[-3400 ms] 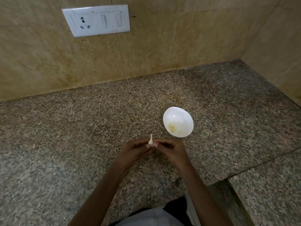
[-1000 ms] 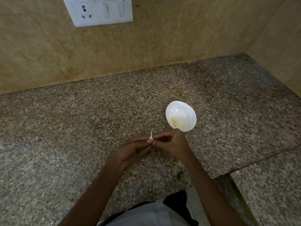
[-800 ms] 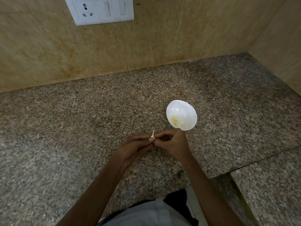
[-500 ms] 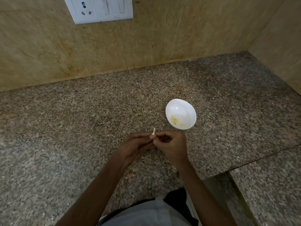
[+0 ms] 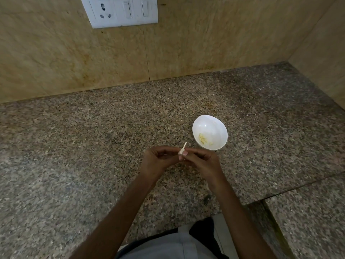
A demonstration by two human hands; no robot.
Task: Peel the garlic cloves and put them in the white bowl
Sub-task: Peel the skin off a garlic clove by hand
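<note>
A small white garlic clove [image 5: 181, 151] with a thin pointed tip is pinched between the fingertips of my left hand [image 5: 158, 162] and my right hand [image 5: 203, 162], just above the granite counter. Most of the clove is hidden by my fingers. The white bowl [image 5: 214, 126] stands on the counter just beyond and to the right of my right hand. It holds a few small yellowish garlic bits [image 5: 203, 140] at its bottom.
The speckled granite counter [image 5: 93, 146] meets a beige tiled wall [image 5: 205, 43] at the back and another wall at the right. A white socket and switch plate [image 5: 123, 10] sits high on the back wall. The counter edge steps inward at the lower right.
My hands stay together on the clove and have shifted only slightly; more of the clove shows between my fingertips now. The bowl has not moved.
</note>
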